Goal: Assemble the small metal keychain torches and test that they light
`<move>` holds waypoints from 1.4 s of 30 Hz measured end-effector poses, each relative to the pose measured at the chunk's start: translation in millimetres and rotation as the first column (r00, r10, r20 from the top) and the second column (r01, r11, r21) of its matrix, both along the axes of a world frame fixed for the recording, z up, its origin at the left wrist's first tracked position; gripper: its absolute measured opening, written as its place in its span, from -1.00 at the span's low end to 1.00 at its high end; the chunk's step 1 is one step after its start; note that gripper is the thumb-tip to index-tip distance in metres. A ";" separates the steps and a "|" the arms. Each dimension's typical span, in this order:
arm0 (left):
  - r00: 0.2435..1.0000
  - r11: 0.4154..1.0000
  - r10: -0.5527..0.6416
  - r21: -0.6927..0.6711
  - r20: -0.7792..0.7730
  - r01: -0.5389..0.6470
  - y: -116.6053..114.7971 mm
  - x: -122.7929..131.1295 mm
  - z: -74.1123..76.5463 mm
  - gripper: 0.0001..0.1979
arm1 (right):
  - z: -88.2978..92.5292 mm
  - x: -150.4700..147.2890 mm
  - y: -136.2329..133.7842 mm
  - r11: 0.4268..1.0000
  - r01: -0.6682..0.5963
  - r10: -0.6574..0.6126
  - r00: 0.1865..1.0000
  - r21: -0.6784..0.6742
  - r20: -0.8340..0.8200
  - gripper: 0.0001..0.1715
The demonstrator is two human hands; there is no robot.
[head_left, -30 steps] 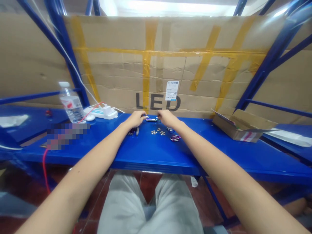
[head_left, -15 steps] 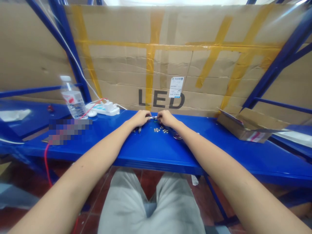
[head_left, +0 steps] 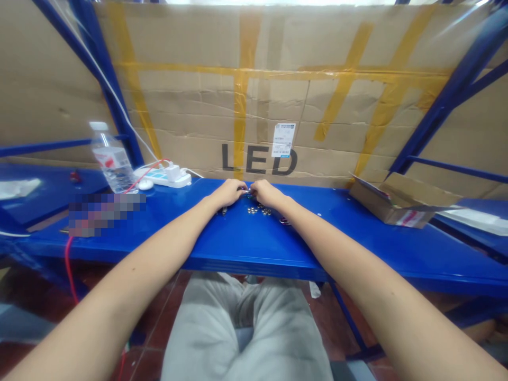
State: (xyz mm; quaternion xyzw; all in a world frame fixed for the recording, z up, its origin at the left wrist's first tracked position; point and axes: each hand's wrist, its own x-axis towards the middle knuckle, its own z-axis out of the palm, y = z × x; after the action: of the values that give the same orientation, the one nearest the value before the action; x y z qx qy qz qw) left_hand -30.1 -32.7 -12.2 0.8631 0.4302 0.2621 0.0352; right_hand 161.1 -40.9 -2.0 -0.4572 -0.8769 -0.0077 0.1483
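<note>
Well behind the front edge (head_left: pixel 257 267), left hand (head_left: pixel 228 192) beside right hand (head_left: pixel 267 193)

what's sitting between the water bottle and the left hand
The head view shows a white power strip and a round white object between the bottle and the left hand.

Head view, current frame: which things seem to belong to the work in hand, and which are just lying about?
Likely part of the work:
- small shiny piece at the fingertips of the left hand and right hand
- small round metallic pieces near the hands

Apparently just lying about:
- water bottle
- power strip
- open cardboard box
</note>
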 end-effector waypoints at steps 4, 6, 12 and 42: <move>0.996 0.995 -0.039 0.084 -0.080 0.045 0.0 2.9 1.8 -0.76 | 0.9 -0.8 -1.1 0.999 -0.006 0.004 0.999 0.041 0.039 -0.69; 0.991 0.992 -0.047 0.112 -0.125 0.061 -0.6 4.0 3.0 -0.74 | 1.0 -1.5 -1.7 0.998 -0.014 0.010 0.998 0.067 0.058 -0.69; 0.977 0.987 -0.032 0.150 -0.209 0.064 -0.7 6.0 4.9 -0.70 | 0.0 -2.4 -2.0 0.997 -0.005 -0.002 0.995 0.078 0.095 -0.70; 0.965 1.000 0.009 -0.026 0.262 -0.002 1.4 -2.5 4.2 -0.85 | 6.8 18.2 0.8 0.990 0.119 -0.132 0.967 -0.073 -0.216 -0.77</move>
State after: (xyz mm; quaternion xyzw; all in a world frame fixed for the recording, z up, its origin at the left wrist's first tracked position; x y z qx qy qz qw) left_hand -32.6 -31.3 -8.0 0.8192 0.4274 0.3686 0.1019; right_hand 179.3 -40.1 4.9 -0.5141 -0.8241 0.0596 0.2303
